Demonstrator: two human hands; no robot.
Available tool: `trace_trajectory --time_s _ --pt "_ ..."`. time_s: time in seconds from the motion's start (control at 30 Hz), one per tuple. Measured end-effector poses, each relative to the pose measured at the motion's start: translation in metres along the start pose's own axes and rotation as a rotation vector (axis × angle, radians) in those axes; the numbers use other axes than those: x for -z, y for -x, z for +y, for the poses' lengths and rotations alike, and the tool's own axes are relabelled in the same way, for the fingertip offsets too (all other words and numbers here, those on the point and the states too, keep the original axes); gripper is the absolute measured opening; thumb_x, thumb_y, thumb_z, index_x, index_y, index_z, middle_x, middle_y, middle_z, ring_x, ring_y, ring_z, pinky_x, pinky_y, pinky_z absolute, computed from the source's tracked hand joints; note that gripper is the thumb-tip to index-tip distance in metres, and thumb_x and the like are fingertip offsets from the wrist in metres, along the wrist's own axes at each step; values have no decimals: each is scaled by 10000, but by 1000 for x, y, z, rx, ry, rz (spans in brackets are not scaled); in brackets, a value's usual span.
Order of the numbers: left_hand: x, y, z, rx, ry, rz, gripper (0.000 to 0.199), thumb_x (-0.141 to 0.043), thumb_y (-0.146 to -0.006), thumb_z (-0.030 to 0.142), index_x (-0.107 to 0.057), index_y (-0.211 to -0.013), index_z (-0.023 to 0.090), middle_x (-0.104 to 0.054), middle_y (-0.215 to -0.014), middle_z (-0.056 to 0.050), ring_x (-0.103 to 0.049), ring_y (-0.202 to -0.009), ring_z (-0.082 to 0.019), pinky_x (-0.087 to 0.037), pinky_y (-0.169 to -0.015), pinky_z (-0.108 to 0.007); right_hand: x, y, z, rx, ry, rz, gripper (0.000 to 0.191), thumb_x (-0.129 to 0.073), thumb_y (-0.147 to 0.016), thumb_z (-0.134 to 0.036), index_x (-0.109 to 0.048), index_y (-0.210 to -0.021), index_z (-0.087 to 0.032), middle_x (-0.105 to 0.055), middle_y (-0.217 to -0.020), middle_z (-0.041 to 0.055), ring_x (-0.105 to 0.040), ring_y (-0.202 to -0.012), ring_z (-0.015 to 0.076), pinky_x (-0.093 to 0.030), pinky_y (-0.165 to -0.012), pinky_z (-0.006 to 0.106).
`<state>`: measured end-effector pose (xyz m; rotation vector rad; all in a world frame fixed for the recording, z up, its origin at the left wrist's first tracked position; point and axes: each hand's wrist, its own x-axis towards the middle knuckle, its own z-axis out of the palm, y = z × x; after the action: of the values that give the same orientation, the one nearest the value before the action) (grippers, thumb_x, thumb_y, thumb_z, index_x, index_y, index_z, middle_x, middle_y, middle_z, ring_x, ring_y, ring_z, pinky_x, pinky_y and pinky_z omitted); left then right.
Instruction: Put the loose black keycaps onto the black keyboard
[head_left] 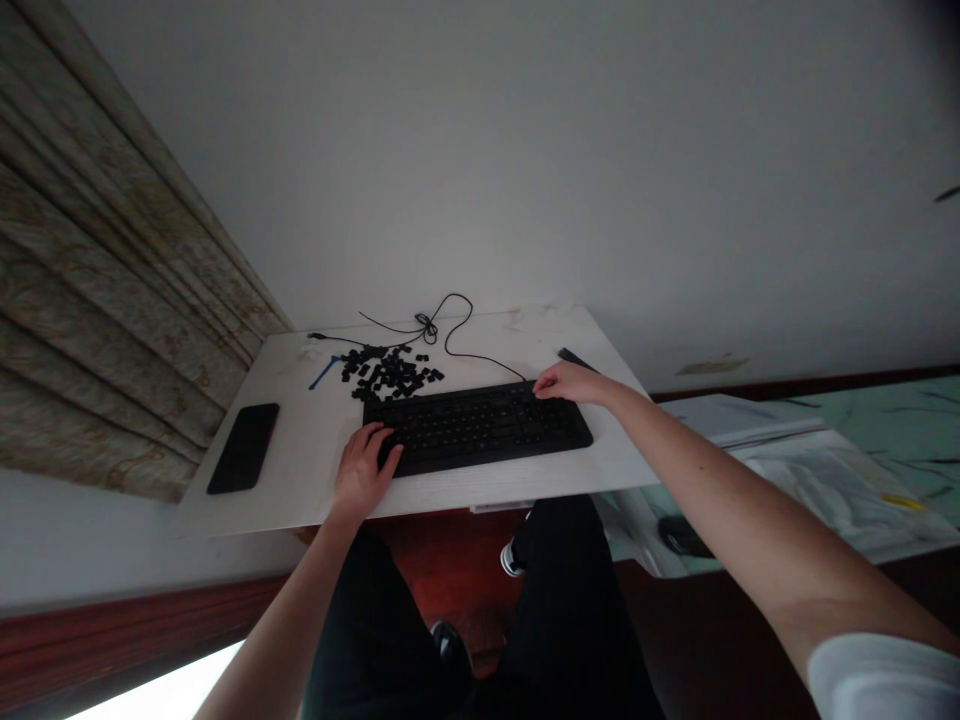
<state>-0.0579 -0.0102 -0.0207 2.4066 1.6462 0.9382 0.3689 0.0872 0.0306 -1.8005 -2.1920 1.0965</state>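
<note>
A black computer keyboard [480, 428] lies on a white desk [510, 340], and several of its keys look bare of caps. My left hand [364, 470] rests on the keyboard's left end with its fingers spread over the keys. My right hand [570, 382] touches the keyboard's far right edge, and nothing shows in it. Beyond the keyboard sits a loose heap of black keycaps [388, 372]. A thin black cable [431, 325] loops behind them. A small blue tool [324, 373] lies left of the heap.
A black smartphone [243, 448] lies face up at the desk's left. A dark pen-like object [577, 358] lies behind my right hand. A patterned curtain [97, 290] hangs left of the desk. Papers [825, 480] and a dark object [682, 535] lie lower right.
</note>
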Motion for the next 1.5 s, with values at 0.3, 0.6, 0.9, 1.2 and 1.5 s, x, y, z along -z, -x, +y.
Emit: trace_trajectory --time_s 0.3,0.6,0.9,1.2,1.5 --pt "0 0 -1 3 0 -4 308 -513 -932 378 -598 -1180 216 -585 -1222 -110 -550 -1167 -275 -470 -1024 -476 -1 -7 1 -20 -5 -15 236 -716 -719 -356 -776 -844 -166 -740 -813 66 -634 -778 205 -460 -717 301" --pt "-1 1 -2 -2 7 4 307 -515 -932 382 -600 -1179 219 -586 -1219 -107 -554 -1163 -271 -473 -1022 -471 4 4 -7 -98 -127 -51 295 -665 -764 -362 -766 -937 -146 -736 -942 106 -621 -775 186 -473 -667 282" --pt "0 0 -1 -3 19 1 305 -525 -929 377 -593 -1184 226 -580 -1221 -108 -548 -1169 -276 -476 -1020 -482 5 5 -9 -89 -133 -63 304 -641 -774 -374 -758 -940 -148 -735 -953 107 -626 -780 188 -479 -650 274" --pt "0 0 0 1 -3 -12 309 -500 -939 381 -595 -1176 206 -579 -1225 -116 -546 -1170 -274 -467 -1027 -469 7 3 -3 -13 -2 36 301 -643 -766 -418 -766 -844 -155 -737 -839 89 -649 -816 232 -471 -766 322" --pt "1 0 0 -1 11 -6 303 -508 -933 378 -596 -1176 219 -582 -1226 -110 -543 -1174 -275 -467 -1026 -478 2 2 -3 -14 41 -5 245 -717 -721 -382 -773 -857 -186 -745 -823 52 -650 -801 211 -466 -746 299"
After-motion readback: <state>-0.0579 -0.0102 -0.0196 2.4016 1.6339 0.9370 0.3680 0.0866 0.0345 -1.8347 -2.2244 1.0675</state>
